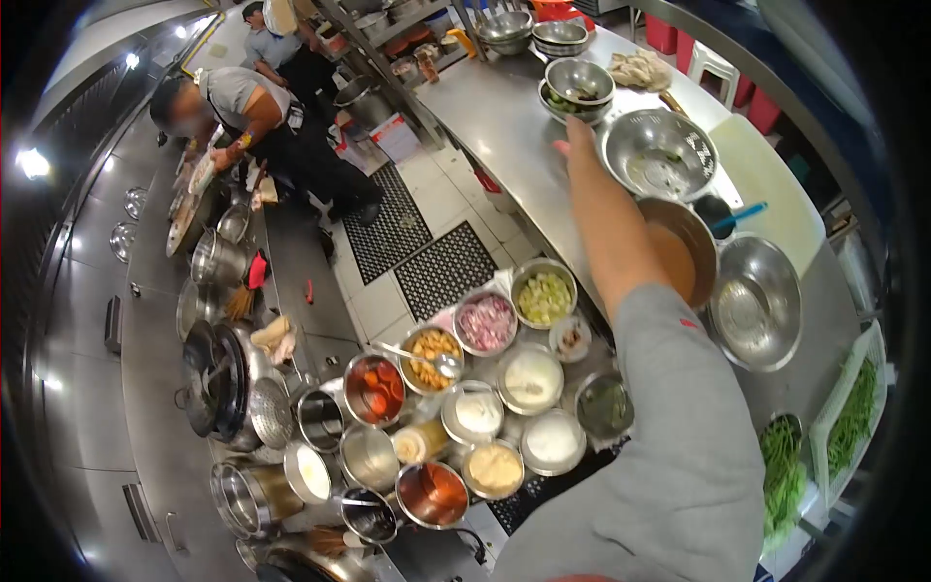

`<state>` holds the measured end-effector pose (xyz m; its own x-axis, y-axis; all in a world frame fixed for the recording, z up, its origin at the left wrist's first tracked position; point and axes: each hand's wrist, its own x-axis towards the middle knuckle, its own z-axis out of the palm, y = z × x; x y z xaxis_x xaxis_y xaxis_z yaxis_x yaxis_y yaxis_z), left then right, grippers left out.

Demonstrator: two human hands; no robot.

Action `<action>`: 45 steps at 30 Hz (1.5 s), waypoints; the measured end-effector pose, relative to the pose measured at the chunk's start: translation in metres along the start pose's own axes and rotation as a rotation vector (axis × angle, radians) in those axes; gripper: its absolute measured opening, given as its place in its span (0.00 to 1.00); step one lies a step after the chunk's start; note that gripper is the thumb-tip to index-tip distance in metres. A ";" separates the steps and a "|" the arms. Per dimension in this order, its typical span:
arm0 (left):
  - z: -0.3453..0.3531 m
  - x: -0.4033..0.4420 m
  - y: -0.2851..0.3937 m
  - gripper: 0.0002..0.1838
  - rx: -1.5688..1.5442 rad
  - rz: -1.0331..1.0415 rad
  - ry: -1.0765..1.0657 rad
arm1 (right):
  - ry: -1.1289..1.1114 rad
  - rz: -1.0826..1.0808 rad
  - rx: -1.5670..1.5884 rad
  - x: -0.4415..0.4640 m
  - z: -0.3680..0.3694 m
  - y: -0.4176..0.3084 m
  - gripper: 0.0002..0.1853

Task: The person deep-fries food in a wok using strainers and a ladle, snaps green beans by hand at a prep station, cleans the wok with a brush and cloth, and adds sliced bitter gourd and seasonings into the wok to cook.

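My right arm, in a grey sleeve, stretches far across the steel counter (485, 112). At its end my right hand (576, 138) is at the near rim of a metal bowl (555, 109) with green pieces in it. A smaller metal bowl (580, 78) sits on top of that one. The thumb sticks out to the left; the other fingers are hidden, so I cannot tell whether they grip the rim. Beside the hand stands a large colander (659, 153) with a few green bits. Under my forearm is a pot of brown-orange sauce (681, 254). My left hand is out of view.
Several containers, including chopped onion (485, 322), green pieces (545, 297) and red sauce (432, 494), stand below my arm. A wide metal bowl (754, 303) and a basket of greens (853, 412) are at right. A person (262, 121) works at the stove; another stands behind.
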<state>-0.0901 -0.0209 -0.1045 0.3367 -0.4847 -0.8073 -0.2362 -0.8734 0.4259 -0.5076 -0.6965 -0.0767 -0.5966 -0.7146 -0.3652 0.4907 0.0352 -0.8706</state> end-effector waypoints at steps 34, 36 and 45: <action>-0.104 0.090 -0.183 0.23 0.528 0.145 -0.345 | -0.472 0.134 0.069 -0.379 -0.245 -0.128 0.16; -0.116 0.103 -0.214 0.23 0.596 0.161 -0.364 | -0.482 0.269 -0.039 -0.409 -0.330 -0.102 0.19; -0.069 0.045 -0.142 0.17 0.532 0.213 -0.476 | -0.229 0.253 -0.292 -0.566 -0.544 -0.017 0.23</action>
<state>0.0211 0.0778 -0.1732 -0.1686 -0.4621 -0.8707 -0.7021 -0.5637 0.4351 -0.5240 0.0877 -0.0345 -0.3085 -0.7935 -0.5246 0.3839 0.4007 -0.8319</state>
